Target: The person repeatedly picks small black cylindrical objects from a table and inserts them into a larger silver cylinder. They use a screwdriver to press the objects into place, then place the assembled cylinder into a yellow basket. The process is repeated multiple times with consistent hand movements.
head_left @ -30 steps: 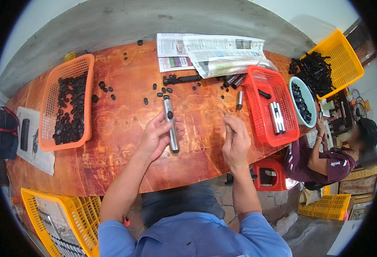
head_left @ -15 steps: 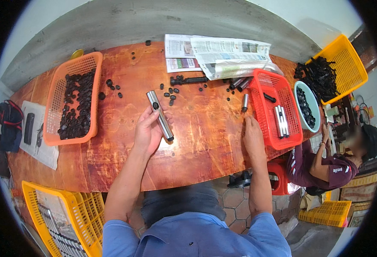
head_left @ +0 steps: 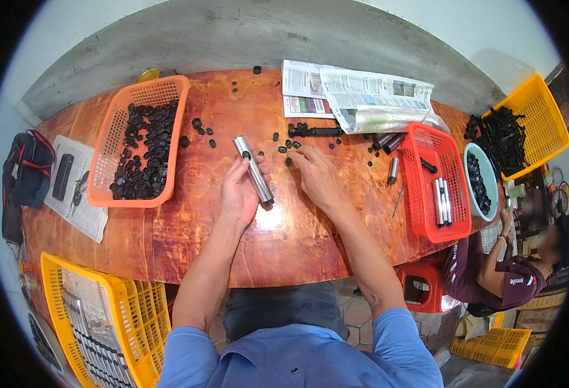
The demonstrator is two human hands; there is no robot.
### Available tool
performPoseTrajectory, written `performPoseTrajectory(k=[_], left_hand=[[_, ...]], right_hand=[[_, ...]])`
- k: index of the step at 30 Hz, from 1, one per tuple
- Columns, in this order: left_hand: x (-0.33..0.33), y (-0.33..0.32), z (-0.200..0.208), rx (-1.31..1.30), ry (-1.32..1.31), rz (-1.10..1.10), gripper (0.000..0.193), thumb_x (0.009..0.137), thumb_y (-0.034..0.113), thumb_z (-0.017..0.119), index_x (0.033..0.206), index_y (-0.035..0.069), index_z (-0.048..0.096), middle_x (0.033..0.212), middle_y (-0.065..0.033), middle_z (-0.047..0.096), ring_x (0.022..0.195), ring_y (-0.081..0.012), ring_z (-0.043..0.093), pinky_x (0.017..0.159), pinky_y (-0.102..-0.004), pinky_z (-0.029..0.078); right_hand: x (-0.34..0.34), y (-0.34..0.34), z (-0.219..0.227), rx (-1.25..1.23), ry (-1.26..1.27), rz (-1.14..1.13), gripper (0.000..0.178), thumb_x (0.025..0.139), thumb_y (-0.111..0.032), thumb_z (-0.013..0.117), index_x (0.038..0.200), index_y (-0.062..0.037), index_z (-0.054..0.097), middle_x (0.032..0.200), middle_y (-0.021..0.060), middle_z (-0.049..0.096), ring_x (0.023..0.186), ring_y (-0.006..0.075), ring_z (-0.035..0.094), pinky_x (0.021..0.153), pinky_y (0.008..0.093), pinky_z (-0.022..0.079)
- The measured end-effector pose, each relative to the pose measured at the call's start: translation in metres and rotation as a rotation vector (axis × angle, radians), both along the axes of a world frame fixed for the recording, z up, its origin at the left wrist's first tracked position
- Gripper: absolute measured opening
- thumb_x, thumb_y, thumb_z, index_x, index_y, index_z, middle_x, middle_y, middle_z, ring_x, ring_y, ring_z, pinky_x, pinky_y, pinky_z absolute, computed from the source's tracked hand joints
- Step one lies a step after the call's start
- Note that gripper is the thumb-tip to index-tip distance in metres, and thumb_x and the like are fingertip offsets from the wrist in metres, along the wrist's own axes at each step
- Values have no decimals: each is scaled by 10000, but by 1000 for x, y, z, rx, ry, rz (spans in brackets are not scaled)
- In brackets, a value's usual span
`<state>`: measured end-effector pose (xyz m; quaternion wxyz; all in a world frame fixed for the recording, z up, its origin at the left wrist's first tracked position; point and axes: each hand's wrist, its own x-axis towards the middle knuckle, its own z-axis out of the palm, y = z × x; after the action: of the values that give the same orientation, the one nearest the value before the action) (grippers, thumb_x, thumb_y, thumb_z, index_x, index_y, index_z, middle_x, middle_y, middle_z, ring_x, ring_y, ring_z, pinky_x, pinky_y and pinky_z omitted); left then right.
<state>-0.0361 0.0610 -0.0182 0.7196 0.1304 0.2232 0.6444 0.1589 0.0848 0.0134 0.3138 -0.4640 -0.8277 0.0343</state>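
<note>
In my left hand (head_left: 242,194) lies a silver metal tube (head_left: 256,176), tilted, with a black lower end and a small black piece at its side near my thumb. My fingers and thumb close around it. My right hand (head_left: 316,173) is over the table just right of the tube, its fingertips bent down and pressed together at a small black piece (head_left: 289,161). Several more small black oval pieces (head_left: 282,149) lie beside those fingertips. Further right are a short silver tube (head_left: 393,170) and a thin metal rod (head_left: 399,200).
An orange basket (head_left: 174,155) of black discs stands left. At right are a red basket (head_left: 441,233) with silver tubes, a light-blue bowl (head_left: 468,187) and a yellow crate (head_left: 543,123) of black parts. Newspaper (head_left: 378,90) lies behind. A co-worker (head_left: 491,271) sits at right.
My right hand has moved left from beside the short silver tube to the small black pieces. The thin rod now shows on the table where that hand was. The left hand keeps the tube.
</note>
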Motion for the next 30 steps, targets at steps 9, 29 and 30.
performPoseTrajectory(k=[9, 29, 30], left_hand=[[6, -5, 2, -27, 26, -66, 367, 1024, 179, 521, 1360, 33, 493, 1062, -95, 619, 893, -207, 625, 782, -365, 556], [28, -16, -1, 28, 65, -360, 290, 991, 98, 570, 1263, 9, 521, 1073, -119, 632, 906, -222, 670, 815, -373, 584], [29, -17, 2, 22, 77, -382, 253, 994, 89, 569, 1229, 9, 522, 1075, -119, 628, 916, -214, 669, 824, -363, 586]], right_hand=[[14, -2, -15, -62, -101, -71, 274, 826, 23, 604, 1095, 3, 648, 964, 161, 608, 964, 354, 615, 829, 442, 523], [36, -7, -1, -281, 85, -99, 225, 871, -11, 660, 1094, -18, 691, 1001, 189, 623, 956, 383, 620, 843, 442, 506], [40, -6, -7, -237, 32, -78, 238, 859, -4, 669, 1097, -12, 683, 1010, 189, 625, 957, 387, 621, 847, 447, 507]])
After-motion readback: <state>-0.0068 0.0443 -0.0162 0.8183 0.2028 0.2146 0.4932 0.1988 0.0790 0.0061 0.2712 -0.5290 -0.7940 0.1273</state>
